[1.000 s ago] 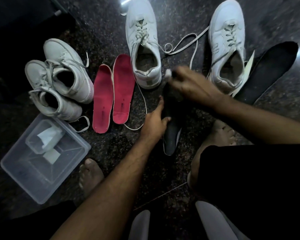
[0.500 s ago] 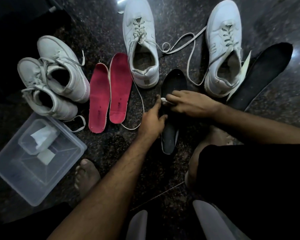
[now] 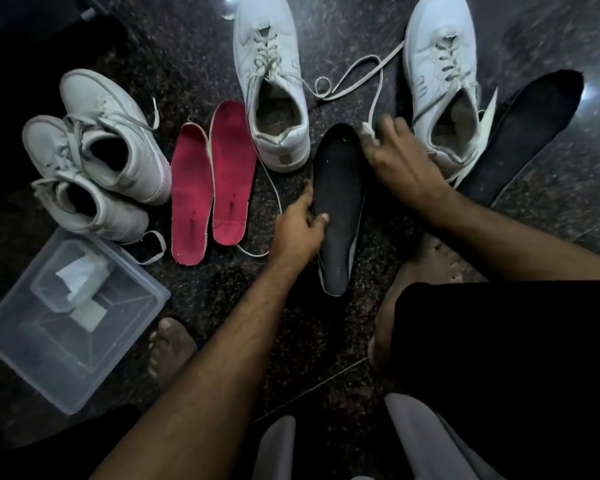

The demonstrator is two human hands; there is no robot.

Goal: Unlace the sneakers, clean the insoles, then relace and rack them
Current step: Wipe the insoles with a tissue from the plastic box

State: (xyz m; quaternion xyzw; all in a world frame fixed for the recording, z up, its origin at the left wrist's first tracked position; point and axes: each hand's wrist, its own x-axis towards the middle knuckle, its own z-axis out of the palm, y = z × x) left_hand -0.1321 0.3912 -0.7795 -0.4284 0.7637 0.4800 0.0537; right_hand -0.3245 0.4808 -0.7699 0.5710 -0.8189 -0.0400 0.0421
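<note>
A black insole (image 3: 338, 188) lies on the dark stone floor in the middle. My left hand (image 3: 300, 230) grips its left edge, thumb on top. My right hand (image 3: 400, 157) is blurred and pinches a small white wipe (image 3: 368, 131) by the insole's upper right edge. Two white sneakers with loosened laces stand beyond, one (image 3: 271, 81) left of the insole and one (image 3: 442, 81) right of it. A second black insole (image 3: 523, 133) lies at the far right. Two red insoles (image 3: 210, 181) lie side by side to the left.
Another pair of white sneakers (image 3: 94, 157) sits stacked at the left. A clear plastic bin (image 3: 129, 313) with a small tub and white wipes stands at lower left. My bare feet (image 3: 170, 348) and black shorts fill the foreground. Loose laces (image 3: 357, 72) trail across the floor.
My right hand has swept with the wipe from the middle of the black insole up to its toe end at the right. My left hand kept its hold on the insole.
</note>
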